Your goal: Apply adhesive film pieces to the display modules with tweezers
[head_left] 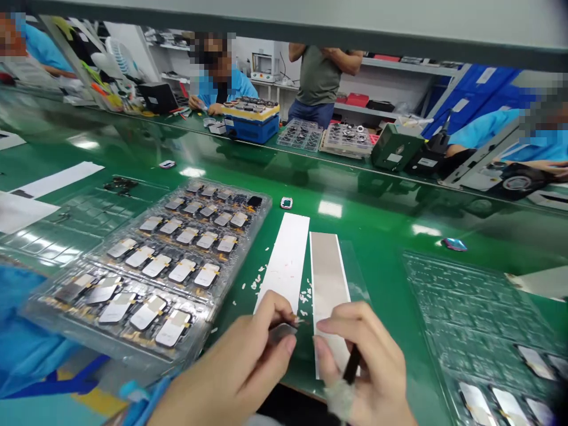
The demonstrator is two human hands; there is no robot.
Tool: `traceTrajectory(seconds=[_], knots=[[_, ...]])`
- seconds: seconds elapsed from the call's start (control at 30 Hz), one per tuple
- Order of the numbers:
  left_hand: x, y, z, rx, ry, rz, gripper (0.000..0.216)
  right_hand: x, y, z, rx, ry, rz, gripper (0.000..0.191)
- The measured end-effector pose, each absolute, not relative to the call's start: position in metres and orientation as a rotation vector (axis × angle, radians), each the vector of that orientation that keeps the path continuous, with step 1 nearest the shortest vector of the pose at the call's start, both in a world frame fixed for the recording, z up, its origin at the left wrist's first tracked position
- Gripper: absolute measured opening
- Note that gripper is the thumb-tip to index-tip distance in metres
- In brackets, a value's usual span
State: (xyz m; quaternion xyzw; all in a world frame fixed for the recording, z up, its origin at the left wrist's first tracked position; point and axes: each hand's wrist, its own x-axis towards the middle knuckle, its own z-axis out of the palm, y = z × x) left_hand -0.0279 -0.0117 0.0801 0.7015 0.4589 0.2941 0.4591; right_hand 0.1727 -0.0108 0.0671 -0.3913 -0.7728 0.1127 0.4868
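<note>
While both hands work low over the green bench mat [381, 236], the left hand [231, 370] pinches a small dark flat piece [281, 332] in a narrow grip between thumb and fingertips, the piece too blurred to tell exactly what it is. The right hand [366, 370] curls closed around a slim dark tool [351, 364], its tip hidden behind the fingers, and a pale wrap [339, 399] covers one finger. Its fingertips [331, 326] lie over the lower part of a silver-grey strip [327, 278], which rests on clear film [357, 278] just beside a white paper strip [286, 260]. The dark piece sits at the lower end of the white strip, between the two hands. White scraps [258, 283] are scattered on the mat along the left side of that strip. To the left, a clear plastic tray [261, 222] holds rows of flat pouch cells [148, 312] trimmed with yellow tape. To the right lies a second clear tray [426, 278], with a few pale cells [477, 405] in its near part. Across the bench, a co-worker in a blue smock [233, 89] works behind a blue crate [251, 130], and a person in a grey T-shirt [317, 77] stands with folded arms
</note>
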Motion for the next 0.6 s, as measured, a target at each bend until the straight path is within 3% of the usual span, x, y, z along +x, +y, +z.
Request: traceTrajectory(seconds=[0.13,0.3,0.6], knots=[[-0.003,-0.005,0.047,1.495,0.989,0.845,0.018,0.169,0.002,0.055,-0.949,-2.021,0.055,0.014],[0.008,0.012,0.018,1.375,0.919,0.908,0.02,0.173,0.009,0.034,-1.064,-2.08,-0.112,0.019],[0.004,0.014,0.012,1.466,1.038,0.915,0.012,0.169,0.009,0.029,-1.138,-2.132,-0.054,0.027]])
